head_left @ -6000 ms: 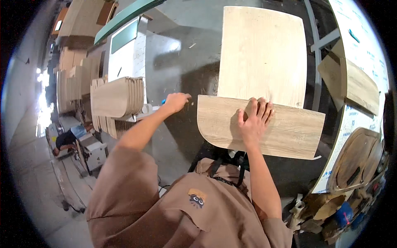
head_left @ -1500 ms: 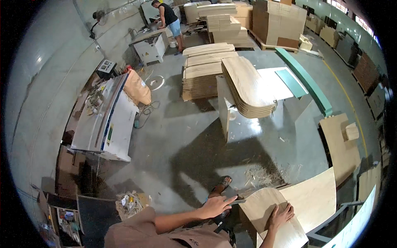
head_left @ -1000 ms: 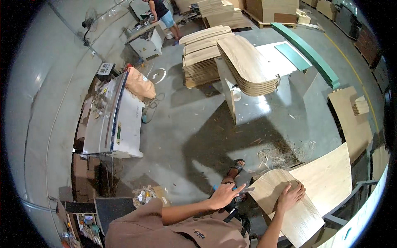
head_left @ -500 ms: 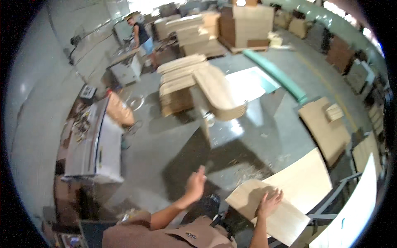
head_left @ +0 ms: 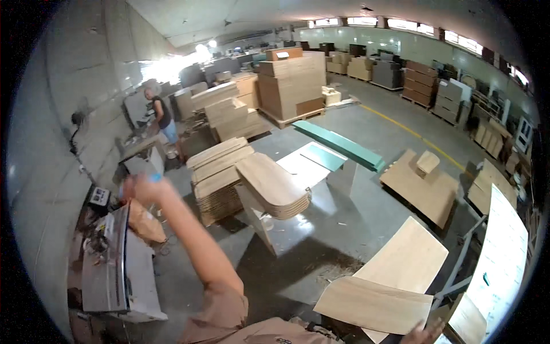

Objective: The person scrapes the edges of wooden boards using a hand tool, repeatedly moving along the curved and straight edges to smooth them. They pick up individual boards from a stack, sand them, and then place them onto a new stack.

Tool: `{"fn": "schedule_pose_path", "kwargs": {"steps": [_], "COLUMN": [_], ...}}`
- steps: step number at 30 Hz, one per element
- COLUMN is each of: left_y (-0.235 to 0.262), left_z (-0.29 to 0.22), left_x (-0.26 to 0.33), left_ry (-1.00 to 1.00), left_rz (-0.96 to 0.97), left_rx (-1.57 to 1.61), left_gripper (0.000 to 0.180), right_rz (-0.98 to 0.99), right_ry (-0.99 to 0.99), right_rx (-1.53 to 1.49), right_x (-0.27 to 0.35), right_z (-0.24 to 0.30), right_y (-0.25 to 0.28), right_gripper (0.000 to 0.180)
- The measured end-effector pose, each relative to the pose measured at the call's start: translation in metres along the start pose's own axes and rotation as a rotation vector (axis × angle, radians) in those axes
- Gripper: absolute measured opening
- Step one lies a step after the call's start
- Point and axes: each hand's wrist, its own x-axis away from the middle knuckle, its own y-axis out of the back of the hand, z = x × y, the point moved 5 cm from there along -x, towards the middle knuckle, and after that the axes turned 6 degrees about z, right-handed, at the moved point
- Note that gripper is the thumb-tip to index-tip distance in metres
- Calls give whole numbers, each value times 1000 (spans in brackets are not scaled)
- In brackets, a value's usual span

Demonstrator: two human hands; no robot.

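My left hand (head_left: 143, 190) is raised at the end of my outstretched arm, in front of the white cabinet and brown paper bag. It is smeared by motion, and a small light-blue patch shows at it; I cannot make out its fingers. My right hand (head_left: 424, 333) is at the lower edge, partly cut off, fingers apart beside the near right corner of a curved pale wood panel (head_left: 372, 304). That panel lies across a second pale wood panel (head_left: 409, 252).
Ahead, rounded wood panels (head_left: 275, 183) are stacked on a stand beside a taller stack (head_left: 220, 178). A white cabinet (head_left: 140, 281) and brown bag (head_left: 146, 221) are left. Green boards (head_left: 338, 143), a brown sheet (head_left: 421, 186) and a white panel (head_left: 492, 258) are right. A person (head_left: 165, 120) stands far left.
My left hand has swung up and to the left. My right hand has slid off the middle of the curved panel toward its near right corner. The view has tilted up.
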Motion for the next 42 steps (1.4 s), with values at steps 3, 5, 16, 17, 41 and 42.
{"fn": "schedule_pose_path", "kwargs": {"steps": [3, 5, 16, 17, 41, 42], "left_y": [-121, -121, -19, -18, 128, 141], "left_z": [-8, 23, 80, 87, 88, 78], "left_x": [-25, -16, 63, 30, 567, 586], "left_ry": [-31, -184, 19, -63, 775, 776], "left_rz": [385, 554, 49, 93, 1556, 1604], "left_rx": [-158, -405, -158, -288, -602, -668], "left_gripper": [35, 32, 35, 35, 89, 89], "right_rz": [40, 442, 571, 578, 583, 572], "right_ry": [324, 356, 271, 271, 326, 385], "right_rx": [213, 128, 232, 226, 157, 145], "right_x": [-6, 48, 52, 59, 58, 54], "right_z": [30, 171, 195, 207, 241, 242], "right_y": [-130, -171, -206, -211, -160, -157], "right_gripper": [92, 89, 66, 66, 57, 54]}}
